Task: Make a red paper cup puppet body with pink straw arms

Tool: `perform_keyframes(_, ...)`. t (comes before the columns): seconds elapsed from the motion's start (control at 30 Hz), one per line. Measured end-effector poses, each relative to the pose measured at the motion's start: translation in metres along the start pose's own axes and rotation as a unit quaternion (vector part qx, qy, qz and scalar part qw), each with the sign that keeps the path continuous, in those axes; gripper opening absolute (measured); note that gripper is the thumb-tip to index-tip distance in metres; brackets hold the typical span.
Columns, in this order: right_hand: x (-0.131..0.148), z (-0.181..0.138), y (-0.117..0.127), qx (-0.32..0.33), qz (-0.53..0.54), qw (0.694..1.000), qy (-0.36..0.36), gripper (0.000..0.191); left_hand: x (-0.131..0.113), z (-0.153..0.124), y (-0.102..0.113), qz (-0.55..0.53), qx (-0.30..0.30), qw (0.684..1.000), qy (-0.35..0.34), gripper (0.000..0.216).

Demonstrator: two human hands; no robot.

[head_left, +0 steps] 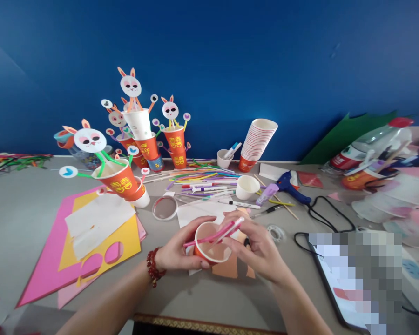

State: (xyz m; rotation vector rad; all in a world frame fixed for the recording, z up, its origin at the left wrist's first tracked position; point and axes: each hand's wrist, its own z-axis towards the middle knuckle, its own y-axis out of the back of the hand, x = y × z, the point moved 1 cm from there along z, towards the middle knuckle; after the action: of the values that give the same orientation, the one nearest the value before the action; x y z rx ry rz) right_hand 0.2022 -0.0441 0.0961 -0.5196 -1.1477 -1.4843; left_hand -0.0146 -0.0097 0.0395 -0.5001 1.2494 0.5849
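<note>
Left hand [176, 255] grips orange cup [209, 253]; right hand [261, 251] pinches pink straw [216, 235] across rim; tablet [352, 279] edge near

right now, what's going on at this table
A person is working at a table. The left hand grips an orange cup, and the right hand holds pink straws across its rim. Finished bunny cups stand at the back left, with a cup stack, a glue gun and coloured paper lying around.

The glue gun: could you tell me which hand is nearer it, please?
Right. The right hand sits below-left of the glue gun; the left hand is farther left, on the cup.
</note>
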Motion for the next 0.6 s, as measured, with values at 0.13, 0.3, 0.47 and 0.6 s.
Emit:
perform_keyframes(0.13,-0.0003,-0.0011,-0.0036,0.003,-0.017,1.000,0.017,0.009,-0.0024,0.0027,-0.0002,0.033,0.021,0.999,-0.011,0.089)
perform_keyframes(0.3,0.0023,0.0006,-0.0042,0.016,-0.060,0.998,0.034,0.011,-0.0002,0.0012,-0.0015,-0.016,0.030,0.999,-0.033,0.090)
perform_keyframes(0.47,0.0023,0.0002,-0.0054,0.024,-0.071,0.997,0.023,0.008,0.0019,-0.0013,-0.0019,-0.024,0.040,0.998,-0.030,0.087)
perform_keyframes(0.6,-0.0012,-0.0007,-0.0088,0.028,-0.047,0.998,0.016,0.011,0.0001,-0.0005,-0.0016,0.002,0.049,0.998,-0.051,0.083)
